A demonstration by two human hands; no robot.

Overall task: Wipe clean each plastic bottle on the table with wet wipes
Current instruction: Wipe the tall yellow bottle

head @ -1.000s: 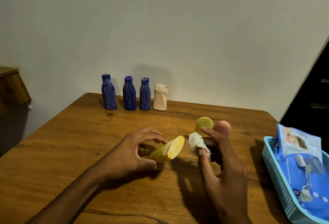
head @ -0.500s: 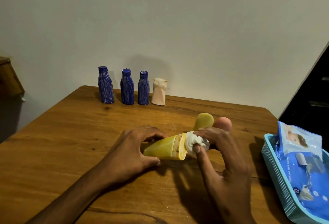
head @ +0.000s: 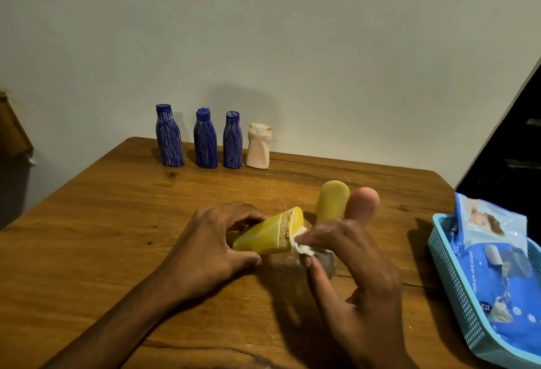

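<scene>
At centre frame the left hand (head: 210, 247) gripped a yellow bottle (head: 265, 237), held on its side just above the desk (head: 87, 245). The right hand (head: 348, 257) pinched a white wipe (head: 301, 247) between thumb and fingers, pressing it against the bottle's cap end. Just behind, a second yellow bottle (head: 332, 201) and a pink bottle (head: 361, 203) stood side by side. In the upper left of the desk, three blue bottles (head: 205, 141) and a white bottle (head: 258, 147) stood in a row by the wall. At the right edge, a wipes pack (head: 497, 275) lay in a blue basket (head: 450, 280).
</scene>
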